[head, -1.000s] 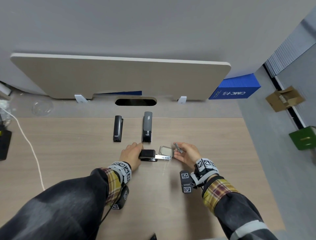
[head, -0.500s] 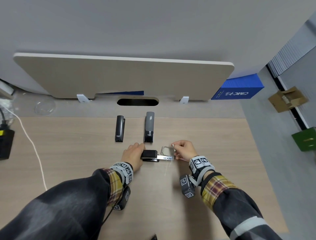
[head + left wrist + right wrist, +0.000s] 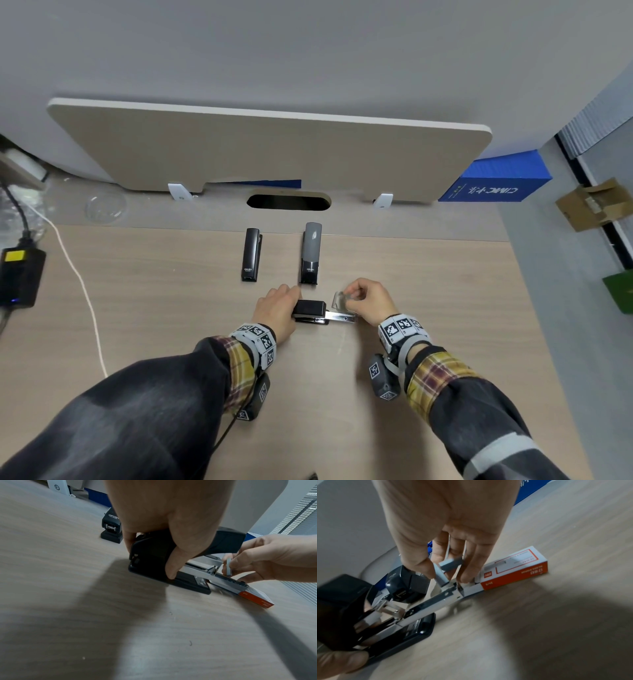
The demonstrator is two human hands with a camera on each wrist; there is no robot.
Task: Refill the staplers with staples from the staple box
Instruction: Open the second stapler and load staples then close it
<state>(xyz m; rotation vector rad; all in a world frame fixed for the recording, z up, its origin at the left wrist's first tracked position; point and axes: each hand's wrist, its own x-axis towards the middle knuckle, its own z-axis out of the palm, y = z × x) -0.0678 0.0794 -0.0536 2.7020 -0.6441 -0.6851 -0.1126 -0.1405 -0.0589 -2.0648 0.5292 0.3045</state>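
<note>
A small black stapler [image 3: 310,308] lies on the desk with its metal magazine [image 3: 339,318] slid out to the right. My left hand [image 3: 277,308] grips the stapler body [image 3: 154,553] from above, thumb on the near side. My right hand [image 3: 368,301] pinches two short strips of staples [image 3: 441,574] just above the magazine's outer end [image 3: 453,588]. The orange and white staple box [image 3: 513,568] lies right behind that end. In the left wrist view one strip [image 3: 229,568] stands upright over the rail.
Two more staplers stand farther back on the desk, a black one [image 3: 251,255] and a grey-topped one [image 3: 311,253]. A white cable [image 3: 82,291] and a black power brick [image 3: 20,277] lie at the left. The desk's right edge is near the right arm.
My right hand has moved left and turned palm down, bringing the staples from beside the box to over the end of the open magazine. The left hand has kept its hold.
</note>
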